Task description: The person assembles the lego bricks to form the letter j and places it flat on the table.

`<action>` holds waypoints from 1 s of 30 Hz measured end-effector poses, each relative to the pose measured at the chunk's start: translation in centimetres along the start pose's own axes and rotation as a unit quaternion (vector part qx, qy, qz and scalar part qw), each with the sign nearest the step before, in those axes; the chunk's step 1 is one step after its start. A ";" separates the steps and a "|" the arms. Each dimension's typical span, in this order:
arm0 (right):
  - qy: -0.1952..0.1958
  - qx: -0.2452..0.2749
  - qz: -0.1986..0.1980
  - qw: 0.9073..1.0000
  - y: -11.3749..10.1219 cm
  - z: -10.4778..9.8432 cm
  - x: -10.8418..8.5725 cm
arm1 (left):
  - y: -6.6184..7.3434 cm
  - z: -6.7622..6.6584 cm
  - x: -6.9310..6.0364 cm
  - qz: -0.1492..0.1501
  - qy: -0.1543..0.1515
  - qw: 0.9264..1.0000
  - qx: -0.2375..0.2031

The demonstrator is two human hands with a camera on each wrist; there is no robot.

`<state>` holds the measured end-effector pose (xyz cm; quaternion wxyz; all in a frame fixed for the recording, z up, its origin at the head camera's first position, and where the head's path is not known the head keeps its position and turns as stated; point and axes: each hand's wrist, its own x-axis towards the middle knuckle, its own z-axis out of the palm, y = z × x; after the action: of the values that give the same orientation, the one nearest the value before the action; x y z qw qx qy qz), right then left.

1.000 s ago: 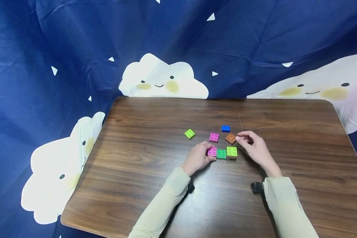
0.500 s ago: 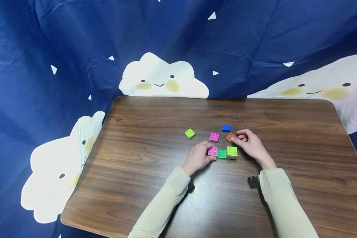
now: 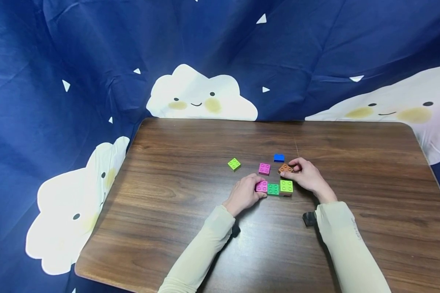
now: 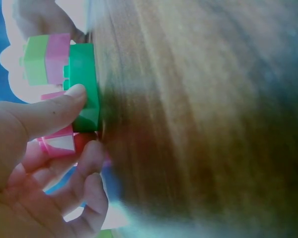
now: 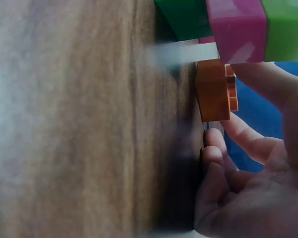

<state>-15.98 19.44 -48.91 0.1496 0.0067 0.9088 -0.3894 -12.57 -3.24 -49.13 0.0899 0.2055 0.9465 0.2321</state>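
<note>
My left hand [image 3: 243,193] grips a built piece at its left end, thumb in front and fingers behind. The piece has a green brick [image 4: 83,87] at the bottom with a pink brick [image 3: 261,186] on the left. A lime brick [image 3: 286,185] tops another pink brick [image 5: 237,29] on its right end. My right hand [image 3: 308,177] pinches an orange-brown brick [image 3: 284,168] between thumb and index finger, just behind the built piece. In the right wrist view this brick [image 5: 213,91] stands on the table studs up, and the other fingers curl beside it.
A loose pink brick [image 3: 264,169] lies behind the built piece. Farther back is a blue brick [image 3: 279,158], and to the left a lime brick [image 3: 234,164]. The wooden table [image 3: 161,195] ends at a blue cloud-print curtain [image 3: 278,49].
My right hand has shifted left, and its thumb has come from the orange-brown brick's right corner round to its front. The brick has turned slightly. My left hand has stayed still.
</note>
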 end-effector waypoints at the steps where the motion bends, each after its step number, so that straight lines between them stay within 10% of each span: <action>1: -0.002 -0.003 -0.001 1.000 -0.1 0.0 0.0 | 0.0 0.0 0.0 -0.001 -0.001 1.000 -0.001; 30: 0.030 -0.036 -0.047 0.998 0.1 0.1 0.0 | 0.3 -0.1 0.0 -0.004 -0.002 1.000 -0.002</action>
<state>-15.91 19.47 -49.08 0.1044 -0.0299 0.9254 -0.3630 -12.47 -3.06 -48.87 0.0932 0.2017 0.9466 0.2336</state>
